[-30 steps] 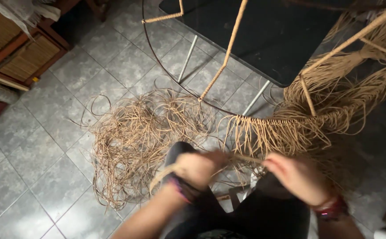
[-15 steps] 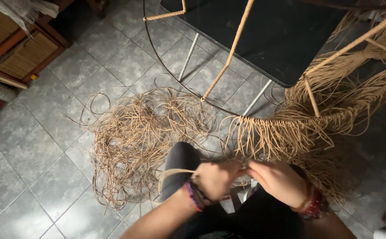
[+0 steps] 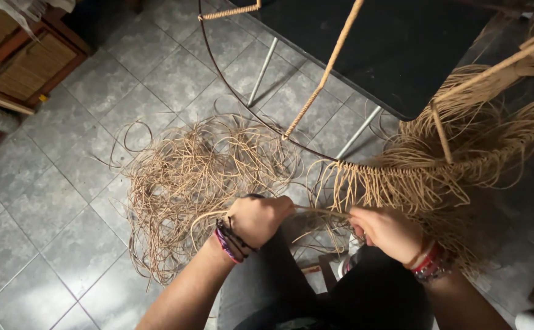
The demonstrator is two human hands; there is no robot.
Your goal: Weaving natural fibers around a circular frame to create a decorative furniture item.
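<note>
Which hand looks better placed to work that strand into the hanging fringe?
Probably the right hand: it pinches the strand just under the fringe. The left hand grips it farther back.

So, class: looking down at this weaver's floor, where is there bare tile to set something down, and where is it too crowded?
Bare tile lies between the wooden cabinet and the loose strand pile, and near the table legs. It is crowded around the left hand and right hand, where strands hang from the wrapped frame.
</note>
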